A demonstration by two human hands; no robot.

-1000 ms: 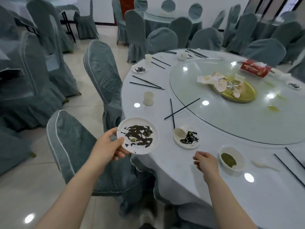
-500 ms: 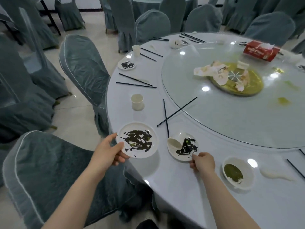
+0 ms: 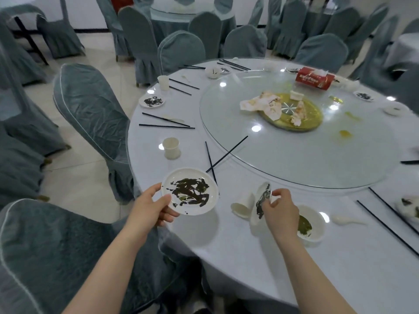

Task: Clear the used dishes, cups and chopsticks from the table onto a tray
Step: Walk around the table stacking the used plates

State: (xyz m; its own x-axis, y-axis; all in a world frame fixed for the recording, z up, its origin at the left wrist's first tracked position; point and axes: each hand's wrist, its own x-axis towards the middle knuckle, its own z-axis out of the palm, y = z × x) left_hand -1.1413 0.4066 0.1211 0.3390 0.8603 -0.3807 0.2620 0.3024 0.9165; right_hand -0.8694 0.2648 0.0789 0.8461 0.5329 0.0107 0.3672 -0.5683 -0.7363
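Plates smeared with dark sauce are occupying both hands at the near edge of the round table [image 3: 226, 241]. The left hand [image 3: 150, 208] is gripping a small white plate [image 3: 190, 191] by its left rim, thumb lying on top and fingers curling underneath, holding it roughly level just above the table's near-left edge. The right hand [image 3: 280, 210] is pinching a second plate [image 3: 260, 203] by its upper rim, tipping it steeply so that it is standing almost on edge, its lower rim near or on the cloth; I cannot tell which. A white cup [image 3: 241, 208] is lying on its side just beside that tilted plate, between the two hands. A white bowl [image 3: 311, 224] with green residue is sitting right behind the right hand, partly hidden by the wrist, and a white spoon [image 3: 344, 219] is lying to its right. Two black chopsticks [image 3: 223, 155] are crossing just beyond the held plate, one reaching onto the glass turntable [image 3: 294, 159]. An upright cup [image 3: 171, 148] is standing farther along the left edge, with another chopstick pair [image 3: 166, 123] and a dirty saucer [image 3: 152, 101] beyond it. On the turntable are sitting a yellow dish [image 3: 294, 113] with crumpled napkins and a red tissue box [image 3: 314, 78]. Grey-covered chairs [image 3: 90, 109] are ringing the table
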